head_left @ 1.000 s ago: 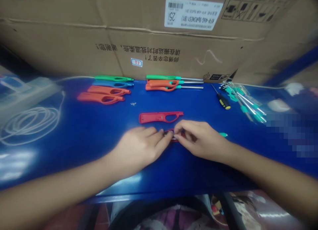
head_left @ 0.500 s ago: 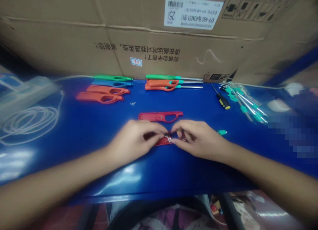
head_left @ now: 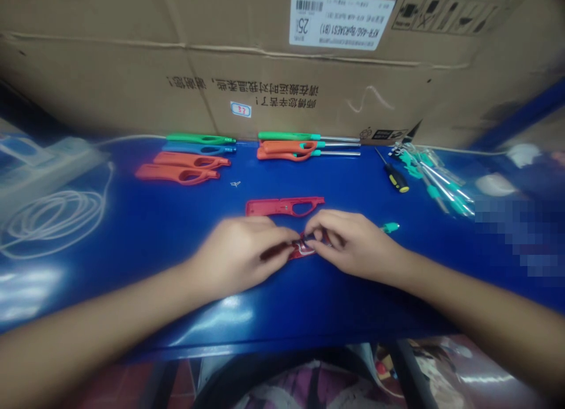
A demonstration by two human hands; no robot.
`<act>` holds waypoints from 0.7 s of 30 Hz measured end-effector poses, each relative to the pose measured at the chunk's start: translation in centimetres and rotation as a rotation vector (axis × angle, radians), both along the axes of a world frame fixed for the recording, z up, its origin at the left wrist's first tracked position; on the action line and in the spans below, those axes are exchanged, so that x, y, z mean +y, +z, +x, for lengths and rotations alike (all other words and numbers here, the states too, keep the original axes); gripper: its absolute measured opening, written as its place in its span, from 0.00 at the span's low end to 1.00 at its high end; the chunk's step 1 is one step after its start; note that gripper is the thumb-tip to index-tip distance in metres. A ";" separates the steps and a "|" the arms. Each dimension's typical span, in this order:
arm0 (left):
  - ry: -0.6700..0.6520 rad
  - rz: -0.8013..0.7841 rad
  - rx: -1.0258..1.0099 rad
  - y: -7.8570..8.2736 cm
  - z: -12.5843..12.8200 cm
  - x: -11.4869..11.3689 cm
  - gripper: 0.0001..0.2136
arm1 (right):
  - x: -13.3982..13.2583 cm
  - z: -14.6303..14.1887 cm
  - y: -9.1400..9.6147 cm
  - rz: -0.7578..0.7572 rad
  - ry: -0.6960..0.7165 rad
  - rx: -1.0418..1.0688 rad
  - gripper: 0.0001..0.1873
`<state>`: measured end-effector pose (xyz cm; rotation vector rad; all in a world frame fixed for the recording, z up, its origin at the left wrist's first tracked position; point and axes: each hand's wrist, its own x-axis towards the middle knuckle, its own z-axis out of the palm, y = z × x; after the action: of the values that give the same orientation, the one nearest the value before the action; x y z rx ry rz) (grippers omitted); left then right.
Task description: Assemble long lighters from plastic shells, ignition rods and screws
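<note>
Between my hands, a red lighter half-shell (head_left: 302, 253) lies near the table's front, with a small black part and a pale wire in it. My left hand (head_left: 247, 250) closes on its handle end, thumb and fingertips beside the black part. My right hand (head_left: 353, 244) is closed over its front end, thumb and index finger pinching close to the wire; the exact part is hidden. From behind the right hand a teal nozzle end (head_left: 391, 227) pokes out. Just beyond lies the other red half-shell (head_left: 269, 207), inner side up.
Orange, blue and green lighter bodies (head_left: 180, 173) lie at the back left. Lighters with metal tubes (head_left: 286, 153) sit at the back middle. On the right are a screwdriver (head_left: 396, 178) and teal-ended tubes (head_left: 445, 185). A cardboard box (head_left: 132, 73) walls the back; a coiled white cable (head_left: 53, 220) lies left.
My left hand has shifted slightly right along the half-shell, covering more of it. My right thumb has moved a little inward and up over the wire. The teal nozzle end has tilted up slightly.
</note>
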<state>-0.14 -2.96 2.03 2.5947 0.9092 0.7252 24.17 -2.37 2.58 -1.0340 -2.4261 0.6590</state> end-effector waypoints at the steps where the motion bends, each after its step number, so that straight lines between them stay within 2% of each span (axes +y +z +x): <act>1: -0.008 0.011 0.013 0.0 0.0 0.0 0.09 | 0.0 0.0 0.0 0.009 0.005 0.005 0.06; 6: -0.009 0.052 0.029 0.0 0.0 -0.1 0.09 | 0.1 0.1 -0.1 0.050 0.048 0.022 0.07; 13: -0.051 0.295 0.214 0.4 0.0 -0.6 0.12 | 0.1 0.2 -0.1 0.032 0.020 -0.015 0.06; 15: -0.050 0.285 0.275 0.7 0.2 -0.9 0.12 | 0.1 0.1 -0.1 0.033 0.007 -0.011 0.06; 21: 0.005 0.111 0.392 1.9 0.2 -2.1 0.16 | 0.3 0.0 0.1 0.008 -0.037 -0.009 0.05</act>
<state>0.09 -5.06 3.92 2.8927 1.0053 0.2743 24.16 -2.12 2.71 -1.0786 -2.4090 0.6325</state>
